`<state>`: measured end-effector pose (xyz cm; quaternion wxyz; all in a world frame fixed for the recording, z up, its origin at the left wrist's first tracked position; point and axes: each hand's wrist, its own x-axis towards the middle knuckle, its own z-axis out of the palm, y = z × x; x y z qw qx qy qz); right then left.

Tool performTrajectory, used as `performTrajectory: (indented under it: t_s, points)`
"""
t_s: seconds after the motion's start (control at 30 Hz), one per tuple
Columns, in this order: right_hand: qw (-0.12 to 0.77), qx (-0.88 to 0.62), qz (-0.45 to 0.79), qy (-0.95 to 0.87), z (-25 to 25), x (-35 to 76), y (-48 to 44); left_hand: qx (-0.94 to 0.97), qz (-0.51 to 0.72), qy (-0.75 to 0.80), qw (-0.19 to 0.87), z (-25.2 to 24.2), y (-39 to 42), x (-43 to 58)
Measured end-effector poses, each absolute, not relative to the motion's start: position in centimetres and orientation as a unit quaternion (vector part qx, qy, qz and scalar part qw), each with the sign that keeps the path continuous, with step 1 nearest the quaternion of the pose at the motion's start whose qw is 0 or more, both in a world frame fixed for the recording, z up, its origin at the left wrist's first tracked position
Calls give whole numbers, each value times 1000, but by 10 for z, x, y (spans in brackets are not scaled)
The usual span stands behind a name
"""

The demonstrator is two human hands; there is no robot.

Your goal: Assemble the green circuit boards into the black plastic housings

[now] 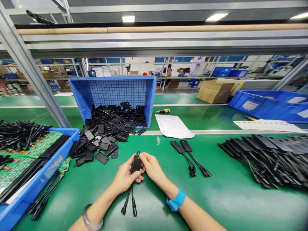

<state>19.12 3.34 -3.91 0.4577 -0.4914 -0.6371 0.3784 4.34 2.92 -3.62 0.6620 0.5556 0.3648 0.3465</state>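
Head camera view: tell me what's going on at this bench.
A person holds a small black module with two short cables between both hands, the left hand under it and the right hand at its top edge, above the green bench. Two finished-looking modules lie just to the right, and a larger batch is stacked farther right. A tipped blue crate spills black plastic shells behind the hands. A blue bin of green circuit boards sits at the left.

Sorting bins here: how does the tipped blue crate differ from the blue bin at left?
The tipped blue crate lies on its side, spilling black plastic covers; the blue bin at left sits upright. The crate holds covers; the bin holds green circuit boards. Both are blue plastic.
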Motion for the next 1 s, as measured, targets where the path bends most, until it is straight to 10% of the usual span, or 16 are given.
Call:
performTrajectory:
  t_s: [0.53, 0.77, 1.0]
  points:
    - [73, -794, -142, -587, -7, 272, 50, 606, 316, 341, 645, -41, 40, 28]
    - [95, -617, -114, -773, -26, 225, 39, 785, 296, 464, 284, -33, 44, 23]
    - [227, -452, -131, -853, -68, 229, 48, 770, 17, 638, -1, 10, 31, -31]
